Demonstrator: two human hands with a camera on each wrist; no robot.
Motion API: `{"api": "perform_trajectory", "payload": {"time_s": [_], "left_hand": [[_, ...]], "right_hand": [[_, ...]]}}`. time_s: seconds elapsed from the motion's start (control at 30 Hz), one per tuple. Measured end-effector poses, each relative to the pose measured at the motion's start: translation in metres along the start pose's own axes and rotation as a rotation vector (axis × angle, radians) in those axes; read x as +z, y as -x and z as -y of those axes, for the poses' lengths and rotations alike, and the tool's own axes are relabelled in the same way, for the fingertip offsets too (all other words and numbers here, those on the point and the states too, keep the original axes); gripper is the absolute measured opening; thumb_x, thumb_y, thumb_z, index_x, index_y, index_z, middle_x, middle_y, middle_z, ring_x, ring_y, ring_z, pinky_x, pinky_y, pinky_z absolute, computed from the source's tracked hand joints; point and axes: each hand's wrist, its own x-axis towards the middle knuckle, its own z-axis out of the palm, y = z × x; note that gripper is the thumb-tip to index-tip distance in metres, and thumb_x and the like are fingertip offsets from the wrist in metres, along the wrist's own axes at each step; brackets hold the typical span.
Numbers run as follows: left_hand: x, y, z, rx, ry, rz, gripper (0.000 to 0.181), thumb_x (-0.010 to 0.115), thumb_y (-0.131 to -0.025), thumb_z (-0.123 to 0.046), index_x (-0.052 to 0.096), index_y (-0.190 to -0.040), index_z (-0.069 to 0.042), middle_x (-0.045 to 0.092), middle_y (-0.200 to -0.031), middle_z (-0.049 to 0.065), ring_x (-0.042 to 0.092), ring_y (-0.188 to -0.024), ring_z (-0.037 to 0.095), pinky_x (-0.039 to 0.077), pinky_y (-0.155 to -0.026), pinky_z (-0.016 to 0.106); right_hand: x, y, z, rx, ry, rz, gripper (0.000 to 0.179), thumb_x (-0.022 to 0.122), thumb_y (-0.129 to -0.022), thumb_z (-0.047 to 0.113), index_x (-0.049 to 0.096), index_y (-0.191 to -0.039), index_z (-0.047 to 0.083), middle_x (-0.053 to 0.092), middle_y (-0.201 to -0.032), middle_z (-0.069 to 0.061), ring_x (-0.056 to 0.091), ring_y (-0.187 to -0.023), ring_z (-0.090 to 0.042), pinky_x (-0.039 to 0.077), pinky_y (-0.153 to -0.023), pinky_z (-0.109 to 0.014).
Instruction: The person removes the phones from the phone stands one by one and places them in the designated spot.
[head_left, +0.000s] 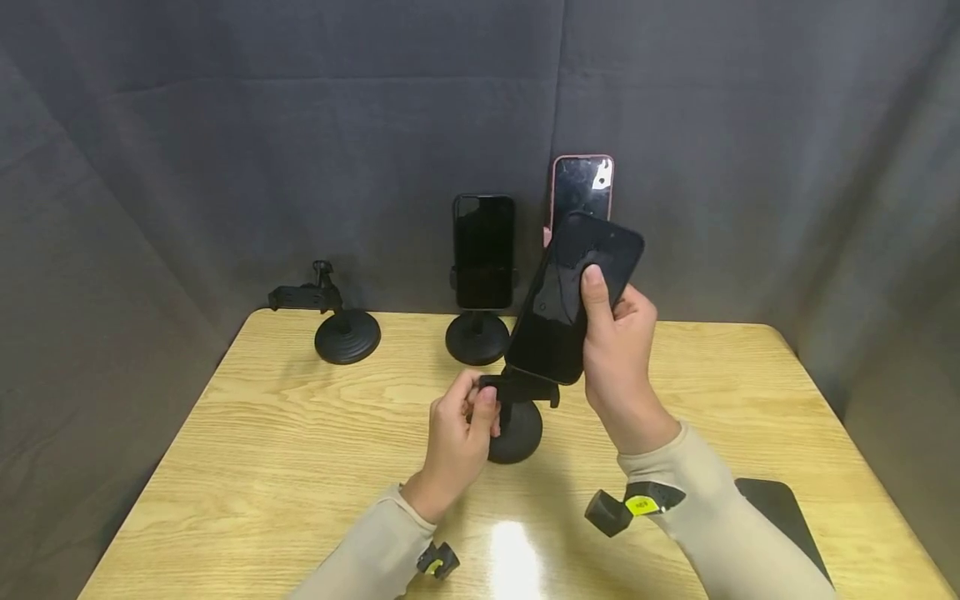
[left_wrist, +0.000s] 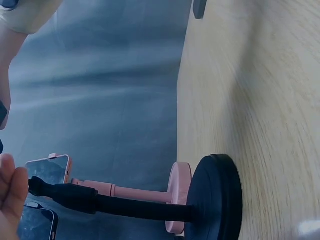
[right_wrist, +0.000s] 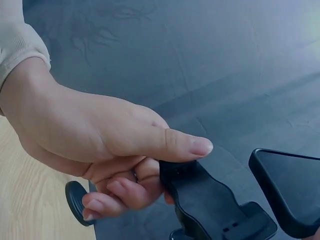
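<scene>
A person at a wooden table [head_left: 300, 467] grips a black phone [head_left: 555, 308] in the right hand [head_left: 621, 350], thumb across its face. The left hand [head_left: 459, 433] pinches one end of the clamp [head_left: 528, 388] on the nearest black stand [head_left: 517, 437].

The work looks partly done. Behind, a dark phone [head_left: 483, 250] stands upright in its holder, and a pink-edged phone [head_left: 582, 183] is up beside it. The held phone is not yet in the clamp. The far-left stand [head_left: 347, 337] bears no phone, so it too seems left to fill. A dark flat slab [head_left: 783, 517], perhaps another phone, lies at the right, partly behind the sleeve.

The head view hides what supports the pink-edged phone; the left wrist view reveals a pink stand [left_wrist: 142, 195] with a round base. The right wrist view shows the clamp's inner face and a gap between it and the held phone, whereas from the head the two overlap.
</scene>
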Motion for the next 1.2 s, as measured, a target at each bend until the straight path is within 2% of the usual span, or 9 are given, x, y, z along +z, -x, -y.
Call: {"api": "perform_trajectory", "payload": {"time_s": [0.2,0.3,0.43,0.53,0.67,0.8,1.0,1.2], "left_hand": [[0.000,-0.002,-0.001,-0.010,-0.007,-0.004,0.027,0.049,-0.108,-0.019,0.056,-0.088,-0.003,0.054,-0.053,0.006,0.052,-0.046,0.009,0.043,-0.043,0.016],[0.000,-0.003,-0.003,-0.029,0.011,0.004,0.022,0.050,-0.106,-0.011,0.056,-0.087,-0.003,0.054,-0.052,0.006,0.052,-0.044,0.011,0.045,-0.043,0.017],[0.000,-0.004,-0.007,-0.090,0.055,0.025,0.020,0.049,-0.105,-0.003,0.055,-0.086,-0.002,0.054,-0.052,0.008,0.054,-0.043,0.017,0.049,-0.045,0.021],[-0.001,-0.005,-0.010,-0.146,0.083,0.042,0.020,0.049,-0.105,-0.003,0.055,-0.087,-0.001,0.054,-0.054,0.011,0.055,-0.043,0.017,0.052,-0.046,0.025],[-0.004,-0.006,-0.017,-0.231,0.137,0.065,0.022,0.049,-0.107,-0.009,0.057,-0.089,0.002,0.056,-0.058,0.015,0.057,-0.045,0.010,0.054,-0.047,0.028],[-0.007,-0.008,-0.021,-0.305,0.224,0.085,0.024,0.049,-0.107,-0.013,0.061,-0.099,0.006,0.059,-0.065,0.023,0.056,-0.046,0.004,0.054,-0.047,0.026],[-0.010,-0.008,-0.025,-0.377,0.297,0.094,0.028,0.048,-0.108,-0.015,0.063,-0.109,0.009,0.068,-0.077,0.032,0.057,-0.047,0.002,0.053,-0.049,0.023],[-0.010,-0.009,-0.029,-0.424,0.323,0.091,0.030,0.046,-0.109,-0.017,0.061,-0.115,0.009,0.071,-0.089,0.035,0.058,-0.047,0.002,0.055,-0.054,0.022]], "right_hand": [[-0.007,-0.001,0.006,0.021,-0.005,-0.010,0.021,0.058,-0.103,0.014,0.075,-0.090,0.010,0.076,-0.079,0.004,0.071,-0.070,-0.006,0.058,-0.067,-0.020],[-0.011,0.000,0.009,0.039,0.003,-0.005,0.020,0.059,-0.103,0.014,0.074,-0.090,0.009,0.076,-0.078,0.004,0.070,-0.068,-0.005,0.058,-0.066,-0.020],[-0.015,0.001,0.011,0.057,0.023,0.005,0.021,0.058,-0.103,0.015,0.073,-0.088,0.011,0.075,-0.074,0.005,0.069,-0.065,-0.005,0.057,-0.062,-0.020],[-0.019,0.003,0.012,0.062,0.031,0.008,0.022,0.058,-0.103,0.015,0.073,-0.087,0.011,0.074,-0.073,0.005,0.069,-0.064,-0.005,0.057,-0.061,-0.020],[-0.024,0.006,0.015,0.076,0.028,0.012,0.023,0.058,-0.103,0.015,0.073,-0.086,0.012,0.075,-0.074,0.005,0.070,-0.065,-0.006,0.057,-0.061,-0.021],[-0.029,0.010,0.017,0.094,0.028,0.023,0.023,0.057,-0.103,0.015,0.073,-0.086,0.012,0.075,-0.076,0.004,0.071,-0.065,-0.006,0.058,-0.062,-0.022],[-0.035,0.015,0.020,0.114,0.026,0.039,0.025,0.058,-0.103,0.016,0.073,-0.084,0.013,0.075,-0.075,0.005,0.071,-0.064,-0.006,0.058,-0.060,-0.022],[-0.041,0.020,0.020,0.112,0.023,0.042,0.026,0.059,-0.103,0.015,0.073,-0.081,0.013,0.074,-0.072,0.005,0.070,-0.062,-0.005,0.058,-0.059,-0.021]]}}
